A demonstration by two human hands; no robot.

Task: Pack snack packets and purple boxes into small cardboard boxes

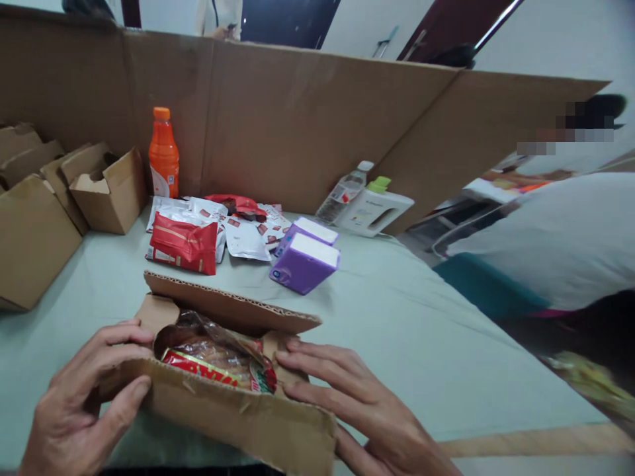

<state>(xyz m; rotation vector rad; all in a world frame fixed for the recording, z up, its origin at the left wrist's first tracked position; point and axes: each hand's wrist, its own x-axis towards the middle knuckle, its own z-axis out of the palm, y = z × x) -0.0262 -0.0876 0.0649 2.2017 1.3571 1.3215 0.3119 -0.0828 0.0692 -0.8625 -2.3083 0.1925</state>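
A small cardboard box [233,410] lies open at the front of the table, its long flaps raised and short end flaps folded inward. Inside is a clear plastic bag [213,337] of brown food, along with a red and gold packet [201,367]. My left hand [94,390] grips the box's left end, thumb on the outside of the near flap and fingers on the left end flap. At the opposite end, my right hand [352,390] holds the box with its fingers pressed on the right end flap; its thumb is partly hidden by the near flap.
Beyond the box lie red and white snack pouches [183,241] and purple tissue packs [307,261]. An orange drink bottle [163,155], a clear bottle [344,195] and a white jug [374,208] stand along a cardboard wall [297,112]. Cardboard boxes [34,238] are at left; a person [550,231] is at right.
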